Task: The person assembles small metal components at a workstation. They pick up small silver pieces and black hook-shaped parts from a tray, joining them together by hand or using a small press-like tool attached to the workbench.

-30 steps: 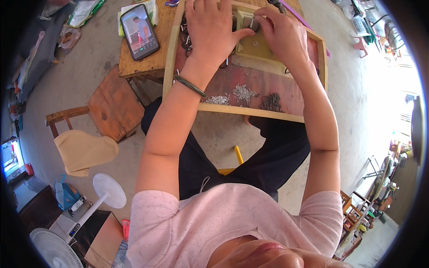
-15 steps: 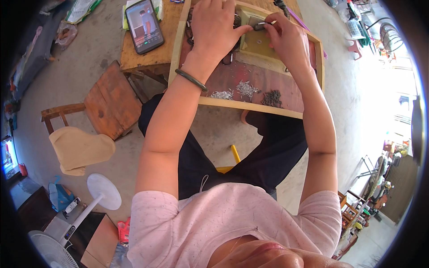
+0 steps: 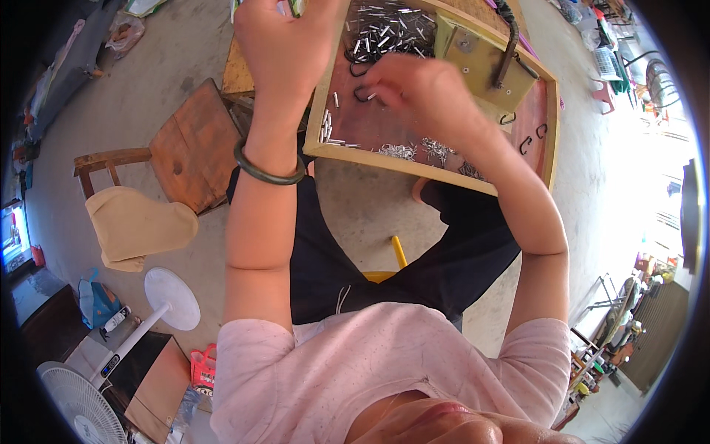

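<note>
A small dark wire hook [image 3: 362,95] is pinched by the fingertips of the right hand [image 3: 418,92] at the upper centre of the frame, over the reddish floor of a shallow wooden tray [image 3: 425,163]. Short silver metal tubes [image 3: 384,33] are scattered along the tray's upper left, and more hooks lie near its right rim. The left hand [image 3: 285,41] is raised just left of the tray's edge; its grip is cut off by the frame and cannot be told. Open concrete floor [image 3: 362,214] is seen below the tray, with a wooden stool [image 3: 188,148] at the left.
</note>
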{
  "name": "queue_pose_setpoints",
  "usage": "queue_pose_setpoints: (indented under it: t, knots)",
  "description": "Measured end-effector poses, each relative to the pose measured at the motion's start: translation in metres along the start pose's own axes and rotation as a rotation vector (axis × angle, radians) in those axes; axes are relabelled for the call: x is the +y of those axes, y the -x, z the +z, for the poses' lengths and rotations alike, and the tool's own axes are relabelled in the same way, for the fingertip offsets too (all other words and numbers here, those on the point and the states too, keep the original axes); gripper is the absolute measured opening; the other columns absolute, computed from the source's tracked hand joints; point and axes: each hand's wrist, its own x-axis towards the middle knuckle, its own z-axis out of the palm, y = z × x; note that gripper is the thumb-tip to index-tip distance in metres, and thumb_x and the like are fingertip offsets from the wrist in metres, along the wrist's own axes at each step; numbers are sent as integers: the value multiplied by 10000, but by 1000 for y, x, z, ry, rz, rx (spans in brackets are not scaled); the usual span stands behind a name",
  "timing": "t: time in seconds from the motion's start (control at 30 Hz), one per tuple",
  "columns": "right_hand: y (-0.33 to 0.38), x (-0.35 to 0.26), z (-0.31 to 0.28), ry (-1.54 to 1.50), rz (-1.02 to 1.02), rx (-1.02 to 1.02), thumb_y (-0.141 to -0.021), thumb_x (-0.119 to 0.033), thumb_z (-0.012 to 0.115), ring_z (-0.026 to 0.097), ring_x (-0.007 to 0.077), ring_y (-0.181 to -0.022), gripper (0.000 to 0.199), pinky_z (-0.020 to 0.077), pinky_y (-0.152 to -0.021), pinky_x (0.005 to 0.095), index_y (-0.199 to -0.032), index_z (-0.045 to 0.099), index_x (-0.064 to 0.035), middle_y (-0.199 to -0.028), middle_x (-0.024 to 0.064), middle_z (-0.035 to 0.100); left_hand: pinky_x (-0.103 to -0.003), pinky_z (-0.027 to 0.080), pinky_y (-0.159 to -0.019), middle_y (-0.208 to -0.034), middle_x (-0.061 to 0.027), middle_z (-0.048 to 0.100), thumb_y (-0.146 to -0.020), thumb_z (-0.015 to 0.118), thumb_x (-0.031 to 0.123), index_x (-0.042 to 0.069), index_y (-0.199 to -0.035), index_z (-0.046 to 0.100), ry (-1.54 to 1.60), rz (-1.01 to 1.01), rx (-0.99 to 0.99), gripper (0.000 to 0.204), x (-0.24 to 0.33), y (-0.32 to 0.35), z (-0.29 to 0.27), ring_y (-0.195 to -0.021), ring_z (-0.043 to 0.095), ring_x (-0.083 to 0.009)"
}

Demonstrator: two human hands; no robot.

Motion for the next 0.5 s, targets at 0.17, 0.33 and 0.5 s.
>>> queue_pose_setpoints:
  t: [0.17,0.33,0.5]
  knots:
    - [-8,-11,43,52,-344,-66,-703,-171,785,701,278,-851,235,584,-686,405,-921,744,-92,-980,97,648,-267,459,-692,-772,-22,671,-950,759,197,-10,-907,691,-9,7,-28,222,-12,8,-7,-728,569,-97]
    - [-17,-3,43,132,-462,-107,-730,-167,758,678,267,-912,219,579,-763,381,-930,724,-83,-993,82,642,-270,446,-655,-738,-42,655,-954,747,187,-21,-858,680,-11,-60,-84,240,2,10,-10,-685,559,-104]
    - [-5,6,37,40,-406,-143,-799,-126,704,693,279,-887,116,569,-772,387,-886,668,-58,-949,96,685,-262,447,-656,-756,-51,655,-961,739,188,-13,-889,680,63,-35,-153,221,-6,13,-9,-693,568,-100]
